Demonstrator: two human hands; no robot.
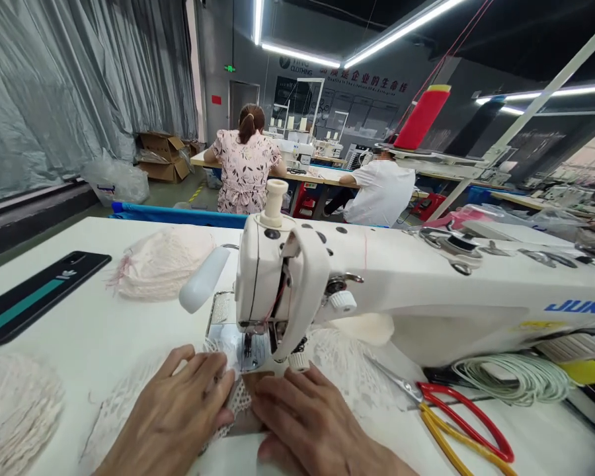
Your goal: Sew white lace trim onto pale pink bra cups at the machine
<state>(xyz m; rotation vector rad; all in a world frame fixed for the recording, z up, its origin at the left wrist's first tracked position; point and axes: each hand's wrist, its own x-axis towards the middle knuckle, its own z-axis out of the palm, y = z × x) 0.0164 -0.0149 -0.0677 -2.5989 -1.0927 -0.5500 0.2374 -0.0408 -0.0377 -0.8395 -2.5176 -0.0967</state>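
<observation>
White openwork lace fabric (240, 399) lies toward the white, smooth tabletop's (104, 334) near edge, between bare left hand (183, 396) and right hand (310, 413), stitching seemingly unfinished; whether either grip is closed, I cannot tell.

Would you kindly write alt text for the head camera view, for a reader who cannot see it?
A person's left hand rests on white lace at a white sewing machine, the right hand close beside it. Scissors lie at right, a phone and pale fabric piles at left; other people are visible beyond.
</observation>
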